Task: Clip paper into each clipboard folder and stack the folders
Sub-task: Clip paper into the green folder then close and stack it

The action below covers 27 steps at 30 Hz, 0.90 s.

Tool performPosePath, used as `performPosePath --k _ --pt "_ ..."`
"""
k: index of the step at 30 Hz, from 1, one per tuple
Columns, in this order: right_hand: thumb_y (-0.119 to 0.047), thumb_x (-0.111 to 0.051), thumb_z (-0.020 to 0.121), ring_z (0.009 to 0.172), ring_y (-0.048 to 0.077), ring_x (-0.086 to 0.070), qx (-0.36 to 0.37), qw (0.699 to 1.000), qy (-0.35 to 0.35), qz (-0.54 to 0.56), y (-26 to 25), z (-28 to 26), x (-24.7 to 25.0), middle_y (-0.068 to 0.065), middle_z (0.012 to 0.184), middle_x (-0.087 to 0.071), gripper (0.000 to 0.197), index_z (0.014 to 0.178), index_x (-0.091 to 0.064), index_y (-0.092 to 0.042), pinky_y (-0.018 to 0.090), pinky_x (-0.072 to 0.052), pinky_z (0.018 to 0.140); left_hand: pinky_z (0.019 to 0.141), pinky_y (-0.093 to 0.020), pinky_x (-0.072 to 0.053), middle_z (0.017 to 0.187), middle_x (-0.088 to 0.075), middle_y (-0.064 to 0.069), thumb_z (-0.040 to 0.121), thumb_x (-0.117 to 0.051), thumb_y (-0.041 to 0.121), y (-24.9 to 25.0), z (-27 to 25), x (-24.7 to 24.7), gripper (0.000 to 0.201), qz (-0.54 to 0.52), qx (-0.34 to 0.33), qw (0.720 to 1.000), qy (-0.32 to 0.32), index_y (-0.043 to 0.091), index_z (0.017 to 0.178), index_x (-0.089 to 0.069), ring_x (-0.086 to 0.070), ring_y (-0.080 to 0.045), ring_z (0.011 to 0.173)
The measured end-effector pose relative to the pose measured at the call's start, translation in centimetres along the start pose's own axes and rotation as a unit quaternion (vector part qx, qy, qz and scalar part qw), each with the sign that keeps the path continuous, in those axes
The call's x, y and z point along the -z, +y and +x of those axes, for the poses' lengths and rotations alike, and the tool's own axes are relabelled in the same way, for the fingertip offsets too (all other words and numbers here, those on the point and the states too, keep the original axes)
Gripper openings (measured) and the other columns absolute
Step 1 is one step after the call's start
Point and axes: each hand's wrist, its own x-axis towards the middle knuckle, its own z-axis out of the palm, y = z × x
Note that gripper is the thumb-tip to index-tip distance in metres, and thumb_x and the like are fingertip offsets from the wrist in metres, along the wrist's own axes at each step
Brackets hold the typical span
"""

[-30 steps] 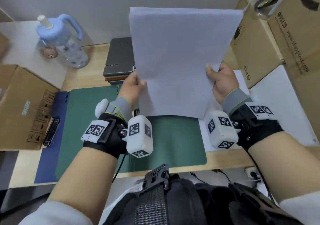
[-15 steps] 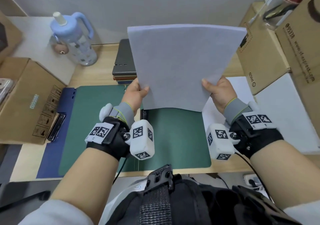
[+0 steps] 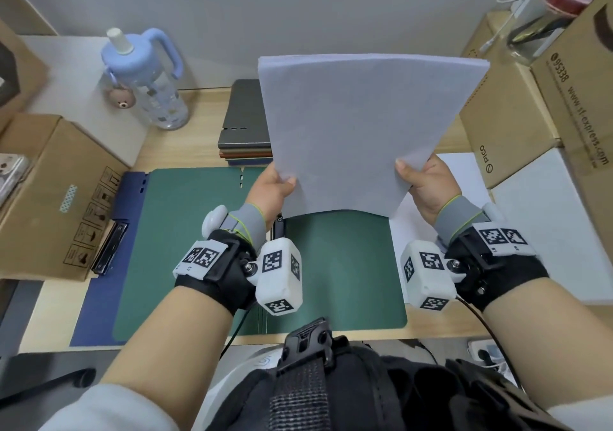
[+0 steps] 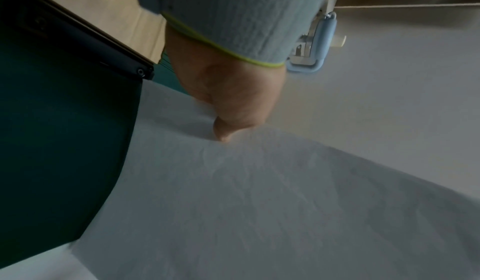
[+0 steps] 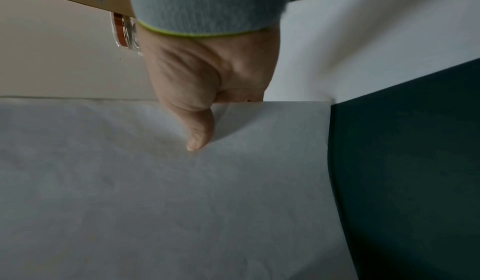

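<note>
Since the earlier frame the paper stack point(image 3: 361, 128) sat lower, nearer the open green clipboard folder point(image 3: 338, 264). To do this well, we judged, we should square the sheets and feed one edge under the clip point(image 3: 278, 231). Our left hand point(image 3: 270, 186) and right hand point(image 3: 426, 183) pinched the stack's near corners, thumbs on top.

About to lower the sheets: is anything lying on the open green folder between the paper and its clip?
Nothing visible does. The paper, pinched by the left hand and right hand, hangs over the green folder, whose visible surface is bare; the clip is mostly hidden behind the left wrist.
</note>
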Motion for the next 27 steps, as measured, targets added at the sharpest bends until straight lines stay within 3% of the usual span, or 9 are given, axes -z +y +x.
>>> performPosePath --k 3,5,13,15,16,19,21,25,27 --pt "-0.012 -0.066 0.08 0.075 -0.003 -0.069 -0.015 0.999 0.015 -0.048 0.9 0.0 0.2 -0.017 0.078 -0.074 0.023 0.1 -0.058 -0.02 0.017 -0.052 0.07 0.082 -0.01 -0.044 0.123 -0.05 -0.002 0.096 -0.032 -0.011 -1.0 -0.6 -0.3 0.044 -0.008 0.019 1.0 -0.001 0.001 0.139 -0.037 -0.056 -0.013 0.099" --pt "-0.003 -0.05 0.093 0.072 -0.006 -0.068 -0.019 0.994 0.038 -0.101 1.3 0.0 0.1 -0.015 0.082 -0.072 0.019 0.104 -0.058 -0.017 0.014 -0.051 0.07 0.086 -0.017 -0.044 0.125 -0.05 -0.003 0.097 -0.032 -0.009 -1.5 -0.7 -0.4 0.043 -0.015 0.034 0.999 0.01 0.001 0.139 -0.037 -0.052 -0.016 0.108" --pt "-0.006 -0.048 0.094 0.092 0.02 -0.057 -0.031 0.964 0.131 -0.23 0.6 0.1 -0.6 0.006 0.103 -0.06 0.028 0.119 -0.058 -0.009 0.028 -0.048 0.08 0.102 -0.044 -0.045 0.119 -0.061 -0.008 0.1 -0.04 0.011 -0.8 0.0 0.3 0.025 0.038 0.096 0.994 -0.022 0.017 0.121 -0.052 -0.059 -0.027 0.108" --pt "-0.005 -0.047 0.092 0.097 0.028 -0.06 -0.07 0.957 0.141 -0.246 1.0 0.0 -0.3 0.014 0.11 -0.064 0.03 0.12 -0.058 -0.008 0.038 -0.05 0.09 0.092 -0.04 -0.051 0.109 -0.065 -0.011 0.102 -0.037 0.026 -1.1 0.0 0.4 0.025 0.007 0.143 0.99 -0.003 0.014 0.11 -0.058 -0.062 -0.028 0.1" --pt "-0.006 -0.048 0.092 0.099 0.03 -0.06 -0.092 0.953 0.144 -0.252 1.4 -0.1 -0.2 0.016 0.115 -0.064 0.03 0.119 -0.058 -0.009 0.044 -0.049 0.095 0.078 -0.034 -0.054 0.093 -0.066 -0.01 0.102 -0.035 0.032 -1.1 0.1 0.5 0.032 -0.003 0.168 0.986 0.021 0.013 0.098 -0.059 -0.064 -0.026 0.084" --pt "-0.008 -0.051 0.091 0.102 0.032 -0.061 -0.155 0.938 0.146 -0.272 2.4 -0.6 0.3 0.017 0.119 -0.063 0.029 0.12 -0.058 -0.009 0.051 -0.048 0.097 0.048 -0.021 -0.049 0.066 -0.053 -0.004 0.101 -0.038 0.031 -1.6 0.1 1.3 0.031 0.082 0.218 0.971 0.051 0.013 0.078 -0.049 -0.051 -0.016 0.053" --pt "-0.009 -0.053 0.092 0.104 0.038 -0.062 -0.189 0.932 0.142 -0.274 3.2 -1.0 0.4 0.018 0.12 -0.063 0.03 0.122 -0.057 -0.008 0.054 -0.048 0.095 0.041 -0.016 -0.048 0.068 -0.052 -0.005 0.097 -0.048 0.018 -2.5 0.1 2.0 0.024 0.159 0.232 0.959 0.029 0.014 0.074 -0.046 -0.049 -0.015 0.055" --pt "-0.007 -0.051 0.094 0.098 0.028 -0.057 -0.239 0.926 0.104 -0.271 4.7 -1.6 0.0 0.017 0.124 -0.06 0.035 0.129 -0.052 -0.004 0.044 -0.048 0.096 0.033 -0.015 -0.042 0.064 -0.048 -0.007 0.092 -0.043 0.003 -3.5 0.1 2.4 0.025 0.272 0.268 0.924 0.028 0.013 0.069 -0.042 -0.046 -0.017 0.053" --pt "-0.009 -0.051 0.095 0.098 0.027 -0.056 -0.25 0.92 0.09 -0.287 5.4 -1.8 -0.3 0.017 0.125 -0.06 0.035 0.129 -0.052 -0.004 0.042 -0.047 0.096 0.043 -0.02 -0.045 0.066 -0.049 -0.006 0.095 -0.04 0.008 -3.6 0.2 2.4 0.025 0.339 0.269 0.901 0.032 0.012 0.071 -0.043 -0.047 -0.018 0.055"
